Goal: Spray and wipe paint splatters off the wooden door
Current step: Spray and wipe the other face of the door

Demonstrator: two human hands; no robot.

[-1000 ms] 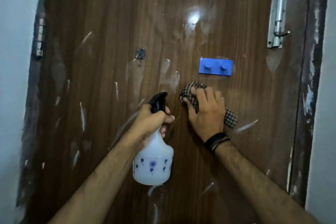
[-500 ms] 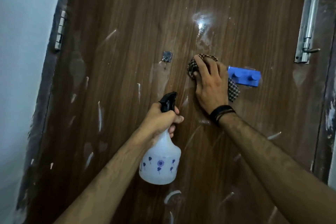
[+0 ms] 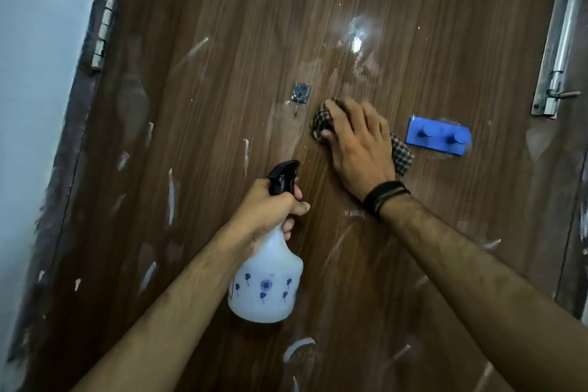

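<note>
Right hand (image 3: 359,149) flat on the dark brown wood-grain door (image 3: 222,25), fingers spread and curled over a bunched brown-and-cream checked cloth (image 3: 402,157), pressing it to the panel between the small square metal hook (image 3: 301,93) and the blue plastic two-peg hanger (image 3: 438,136). One end of the cloth peeks out past the fingertips, the other trails from under the palm toward the hanger. Left hand (image 3: 270,210) is wrapped round the neck of a translucent white spray bottle with a black trigger head and little blue flower prints (image 3: 265,283), nozzle aimed at the door, bottle hanging below the fist. Pale paint streaks (image 3: 171,197) are all over: long strokes on the left half, more low down, a smeary wet-looking patch above the cloth where the light glares. Plenty left to do, by the look of it. The risks from here: the cloth's trailing end sits close to the hanger, so a wide sweep could snag on the pegs or knock the piece loose if it is only stuck on. The metal hook on the other side could catch the fabric too. A loaded cloth may just smear softened paint wider. And a wet bottle neck could slip in that grip.
</note>
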